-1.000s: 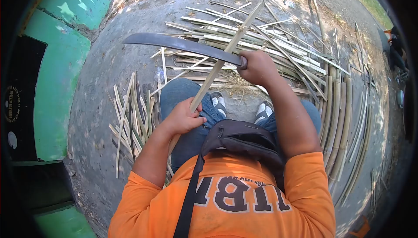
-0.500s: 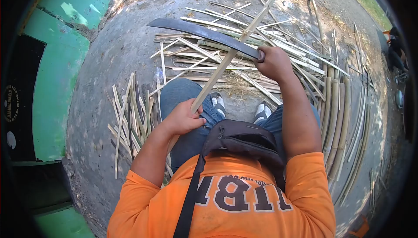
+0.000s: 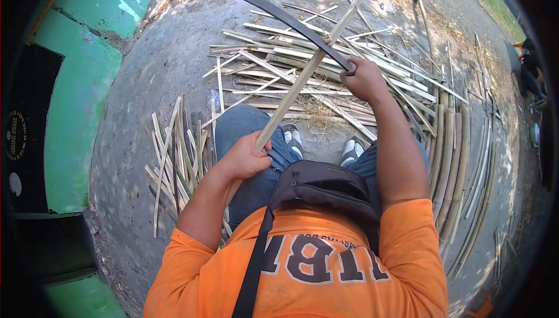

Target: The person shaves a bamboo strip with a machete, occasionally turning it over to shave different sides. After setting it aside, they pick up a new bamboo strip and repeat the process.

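My left hand (image 3: 247,156) is closed around the lower part of a long split bamboo strip (image 3: 292,94), beside my left knee. The strip slants up and away to the top of the view. In my right hand (image 3: 365,80) is the handle of a machete (image 3: 285,20), its long dark blade curving up to the left. The blade crosses the strip near a knot, apparently against it. The strip's lower end is hidden behind my left forearm.
Split bamboo strips (image 3: 273,59) lie heaped in front of my feet. A smaller bundle (image 3: 177,155) lies at my left, and whole bamboo poles (image 3: 451,161) at my right. A green wall (image 3: 81,126) stands on the left. A black bag (image 3: 326,193) rests on my lap.
The machete's tip has swung up and to the right, so the blade stands steeper, its edge less broadly visible. My right hand has shifted slightly; my left hand keeps its hold on the strip.
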`<state>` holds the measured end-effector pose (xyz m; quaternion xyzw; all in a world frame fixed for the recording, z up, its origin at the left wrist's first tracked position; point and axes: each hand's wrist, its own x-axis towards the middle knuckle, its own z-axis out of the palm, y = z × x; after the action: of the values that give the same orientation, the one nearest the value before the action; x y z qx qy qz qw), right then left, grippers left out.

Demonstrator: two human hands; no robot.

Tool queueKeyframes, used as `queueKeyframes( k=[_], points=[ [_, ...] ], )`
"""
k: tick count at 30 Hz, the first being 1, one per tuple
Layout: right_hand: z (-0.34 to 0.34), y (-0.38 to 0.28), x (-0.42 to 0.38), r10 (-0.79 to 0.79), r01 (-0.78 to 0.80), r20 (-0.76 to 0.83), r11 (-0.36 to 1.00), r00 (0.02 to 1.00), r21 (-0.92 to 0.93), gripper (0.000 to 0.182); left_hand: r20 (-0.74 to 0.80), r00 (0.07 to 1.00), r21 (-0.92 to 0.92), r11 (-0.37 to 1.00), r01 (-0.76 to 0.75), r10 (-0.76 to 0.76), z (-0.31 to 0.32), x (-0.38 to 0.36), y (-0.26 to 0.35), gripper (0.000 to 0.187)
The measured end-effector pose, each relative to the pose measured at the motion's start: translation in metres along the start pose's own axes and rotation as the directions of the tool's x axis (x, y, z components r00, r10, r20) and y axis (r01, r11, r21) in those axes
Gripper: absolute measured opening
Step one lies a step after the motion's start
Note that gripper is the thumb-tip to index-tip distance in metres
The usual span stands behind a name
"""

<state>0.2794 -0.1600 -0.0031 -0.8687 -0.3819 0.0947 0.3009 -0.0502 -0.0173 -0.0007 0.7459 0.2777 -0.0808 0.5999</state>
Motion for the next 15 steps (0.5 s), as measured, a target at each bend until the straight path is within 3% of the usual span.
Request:
queueKeyframes(
  k=[7, 10, 13, 15],
  points=[
    [0.008, -0.016, -0.017, -0.120, 0.120, 0.021, 0.993, 0.993, -0.021, 0.022, -0.019, 1.000, 0.003, 1.000, -0.021, 0.021, 0.002, 0.001, -0.002, 0.030],
    [0.010, -0.035, -0.027, -0.205, 0.230, 0.145, 0.955, 0.968, -0.188, 0.017, -0.016, 0.999, -0.022, 0.999, -0.048, 0.048, 0.003, 0.003, -0.007, 0.029],
    [0.003, -0.034, -0.025, -0.205, 0.239, 0.151, 0.934, 0.967, -0.265, 0.016, -0.018, 0.999, 0.043, 0.999, -0.030, 0.031, 0.002, -0.001, -0.001, 0.029],
    [-0.005, -0.017, -0.014, -0.109, 0.124, 0.082, 0.970, 0.991, -0.209, 0.016, -0.028, 0.999, 0.039, 0.999, -0.025, 0.026, 0.005, -0.007, -0.004, 0.031]
  ],
)
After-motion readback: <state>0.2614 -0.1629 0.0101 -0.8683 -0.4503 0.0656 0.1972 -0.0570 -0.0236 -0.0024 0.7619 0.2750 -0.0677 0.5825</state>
